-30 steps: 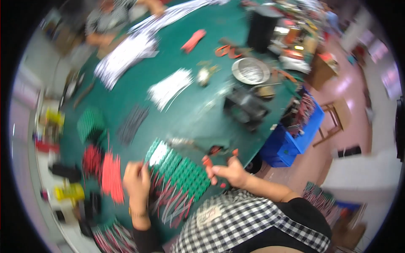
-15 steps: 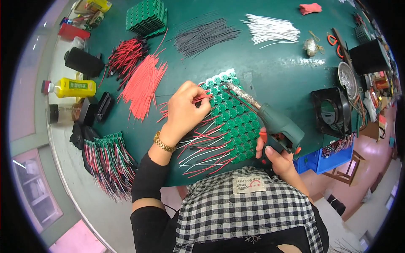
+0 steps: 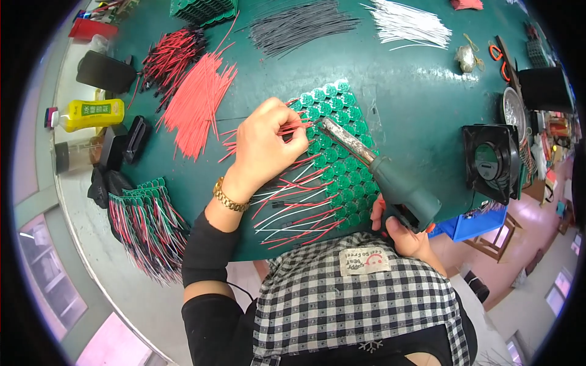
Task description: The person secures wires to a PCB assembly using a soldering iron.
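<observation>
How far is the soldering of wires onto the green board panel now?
Done: red and white wires already fan out from the lower rows of the green panel. In hand: the left hand holds a red wire at an upper row, and the right hand aims the soldering iron there. Left: the top rows show no wires.

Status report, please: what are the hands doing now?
Left hand pinches red wire onto green board. Right hand grips soldering iron, tip at the board. Nothing between them.
</observation>
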`<state>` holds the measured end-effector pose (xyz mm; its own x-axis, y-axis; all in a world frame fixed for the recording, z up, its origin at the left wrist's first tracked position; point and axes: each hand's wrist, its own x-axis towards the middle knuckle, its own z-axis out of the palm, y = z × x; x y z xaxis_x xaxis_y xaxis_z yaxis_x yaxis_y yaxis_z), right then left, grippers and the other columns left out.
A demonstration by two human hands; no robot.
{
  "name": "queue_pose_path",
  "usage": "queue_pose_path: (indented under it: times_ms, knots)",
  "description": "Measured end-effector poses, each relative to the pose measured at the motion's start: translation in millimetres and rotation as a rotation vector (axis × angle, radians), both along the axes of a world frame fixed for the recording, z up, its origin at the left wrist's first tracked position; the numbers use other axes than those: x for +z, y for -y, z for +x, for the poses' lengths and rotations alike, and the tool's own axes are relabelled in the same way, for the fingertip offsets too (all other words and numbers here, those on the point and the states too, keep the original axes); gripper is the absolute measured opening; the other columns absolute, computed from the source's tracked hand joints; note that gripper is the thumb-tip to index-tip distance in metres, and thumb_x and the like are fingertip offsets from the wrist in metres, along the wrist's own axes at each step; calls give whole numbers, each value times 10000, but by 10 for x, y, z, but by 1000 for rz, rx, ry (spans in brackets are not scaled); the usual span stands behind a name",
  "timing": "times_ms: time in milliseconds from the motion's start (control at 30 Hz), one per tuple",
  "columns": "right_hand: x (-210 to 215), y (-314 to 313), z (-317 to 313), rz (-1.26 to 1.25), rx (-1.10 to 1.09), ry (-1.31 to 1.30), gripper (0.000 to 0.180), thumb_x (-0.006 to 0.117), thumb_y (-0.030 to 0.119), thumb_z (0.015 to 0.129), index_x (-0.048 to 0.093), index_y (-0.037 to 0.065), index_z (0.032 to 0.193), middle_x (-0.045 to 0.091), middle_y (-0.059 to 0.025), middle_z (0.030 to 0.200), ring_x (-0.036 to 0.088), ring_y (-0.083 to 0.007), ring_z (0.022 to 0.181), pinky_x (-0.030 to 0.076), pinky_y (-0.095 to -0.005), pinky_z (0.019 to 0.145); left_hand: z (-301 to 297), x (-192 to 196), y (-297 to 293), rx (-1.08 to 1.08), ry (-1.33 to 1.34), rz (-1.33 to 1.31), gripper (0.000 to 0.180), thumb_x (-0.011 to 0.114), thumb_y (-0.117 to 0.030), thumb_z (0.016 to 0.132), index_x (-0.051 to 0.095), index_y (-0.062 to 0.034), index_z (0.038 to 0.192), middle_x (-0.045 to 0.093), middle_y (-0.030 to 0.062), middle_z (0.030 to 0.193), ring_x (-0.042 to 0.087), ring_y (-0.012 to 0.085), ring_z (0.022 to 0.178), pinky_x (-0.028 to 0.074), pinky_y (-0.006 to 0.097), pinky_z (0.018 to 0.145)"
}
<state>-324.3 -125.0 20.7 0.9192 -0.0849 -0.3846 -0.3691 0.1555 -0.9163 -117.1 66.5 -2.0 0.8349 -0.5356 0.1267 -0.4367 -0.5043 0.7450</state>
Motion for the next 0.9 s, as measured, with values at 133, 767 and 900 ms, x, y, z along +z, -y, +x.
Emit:
queue_pose_path:
  times_ms: [133, 767, 900]
  knots:
    - [8, 6, -9, -38, 34, -30, 462, 642, 405, 815, 530, 28, 1059, 572, -89, 840, 564, -157, 690, 440, -287, 609, -7, -16, 2, 1, 12, -16, 76, 681, -66, 672, 612, -53, 701, 569, 53, 730, 588, 189, 590, 473, 305, 548]
    - [22, 80, -167, 80, -365, 179, 692, 676, 461, 779, 453, -18, 1226, 575, -148, 756, 565, -185, 600, 443, -264, 544, -10, -43, -15, 7, 66, -44, 79, 657, -29, 665, 581, -49, 676, 533, 51, 681, 530, 177, 545, 428, 290, 514]
    - [30, 220, -318, 84, -340, 274, 633, 644, 414, 820, 455, 4, 1263, 578, -116, 835, 564, -162, 682, 453, -270, 613, 2, 4, 38, -48, 174, -45, 93, 646, -5, 664, 560, -40, 671, 495, 68, 652, 503, 193, 551, 413, 297, 517]
